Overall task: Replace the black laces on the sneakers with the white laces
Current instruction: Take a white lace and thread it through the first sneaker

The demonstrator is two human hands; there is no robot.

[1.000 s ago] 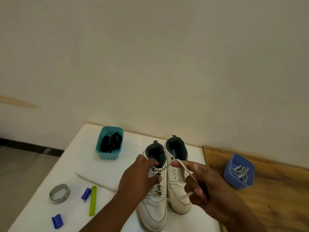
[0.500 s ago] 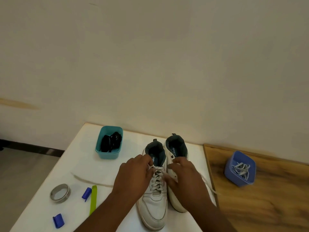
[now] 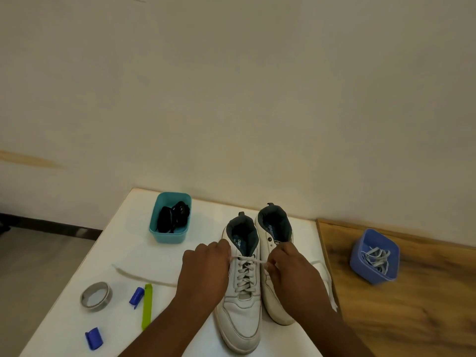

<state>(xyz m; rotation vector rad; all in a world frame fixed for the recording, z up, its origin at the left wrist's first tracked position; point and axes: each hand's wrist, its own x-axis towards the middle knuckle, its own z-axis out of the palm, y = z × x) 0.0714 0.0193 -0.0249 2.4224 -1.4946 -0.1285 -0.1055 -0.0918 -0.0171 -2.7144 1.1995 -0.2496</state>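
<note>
Two white sneakers stand side by side on the white table, toes towards me. The left sneaker [image 3: 240, 318] carries a white lace [image 3: 245, 275] threaded up its eyelets. My left hand [image 3: 206, 269] pinches the lace at the top left eyelet, and its free end trails left across the table. My right hand [image 3: 291, 271] pinches the other end at the top right, covering much of the right sneaker [image 3: 274, 228]. Black laces [image 3: 173, 217] lie in a teal tub [image 3: 168, 237].
A blue tub [image 3: 374, 275] holding more white laces [image 3: 376, 256] sits on the wooden surface [image 3: 412, 318] to the right. On the white table [image 3: 123, 243] at the left lie a tape roll [image 3: 96, 296], a green strip [image 3: 146, 306] and two blue clips [image 3: 94, 338].
My right hand came down from holding a raised loop of lace and now sits at the top right eyelet. Both hands have closed in on the left sneaker's collar.
</note>
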